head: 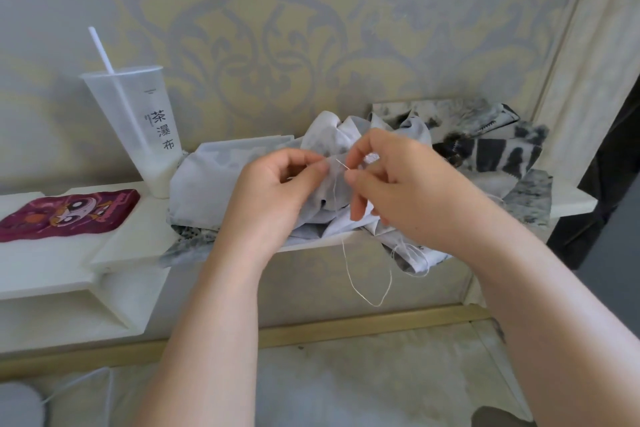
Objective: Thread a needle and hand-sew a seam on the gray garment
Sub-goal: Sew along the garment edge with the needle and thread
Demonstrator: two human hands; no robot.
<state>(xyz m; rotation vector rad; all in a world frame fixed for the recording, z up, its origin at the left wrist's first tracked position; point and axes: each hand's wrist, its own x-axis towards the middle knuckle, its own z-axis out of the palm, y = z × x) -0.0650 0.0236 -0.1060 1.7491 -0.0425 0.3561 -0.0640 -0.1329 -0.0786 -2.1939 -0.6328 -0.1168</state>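
The gray garment (214, 180) lies crumpled on a white shelf (138, 239), its darker patterned part (491, 152) spread to the right. My left hand (273, 191) and my right hand (408, 184) meet above it. A thin needle (341, 163) shows between the two hands, pinched by my right thumb and forefinger. My left fingertips pinch the pale thread (367, 288) close to the needle. That thread hangs down in a long loop below the shelf edge.
A tall frosted plastic cup (138, 121) with a white straw stands on the shelf left of the garment. A maroon cartoon phone case (65, 215) lies at far left. Patterned wallpaper rises behind; a white cable (86, 381) runs at the bottom left.
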